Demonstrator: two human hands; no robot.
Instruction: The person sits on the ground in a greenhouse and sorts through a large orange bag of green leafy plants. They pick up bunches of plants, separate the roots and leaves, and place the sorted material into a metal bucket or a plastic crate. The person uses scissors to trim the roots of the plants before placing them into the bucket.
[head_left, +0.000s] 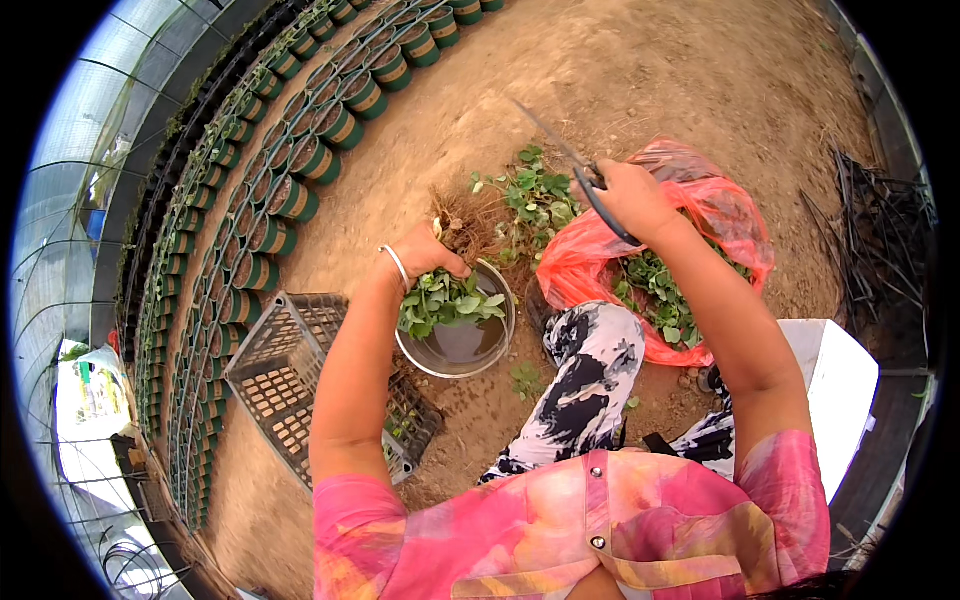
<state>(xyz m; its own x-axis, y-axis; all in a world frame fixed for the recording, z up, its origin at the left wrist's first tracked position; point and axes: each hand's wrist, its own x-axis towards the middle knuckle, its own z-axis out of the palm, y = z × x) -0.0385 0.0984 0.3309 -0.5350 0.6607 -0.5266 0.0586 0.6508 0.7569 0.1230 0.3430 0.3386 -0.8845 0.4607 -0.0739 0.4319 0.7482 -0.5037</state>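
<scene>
My left hand (429, 253) grips a bunch of leafy seedlings (450, 301), roots up and leaves down, over a round metal basin (501, 352) with water in it. The tangled brown roots (471, 229) stick out above my fingers. In my right hand (634, 201) is a pair of scissors (551, 135) with long blades, raised above the ground and pointing up and to the left. More leafy plants (534, 191) lie on the soil between my hands. Under my right forearm, a red plastic bag (574, 259) lies open with green plants (661, 296) inside.
A black plastic crate (277, 390) stands left of the basin. Rows of green pots (289, 199) filled with soil curve along the left. At the right are a white box (832, 397) and a heap of dark strips (874, 232). Bare soil (465, 112) stretches ahead.
</scene>
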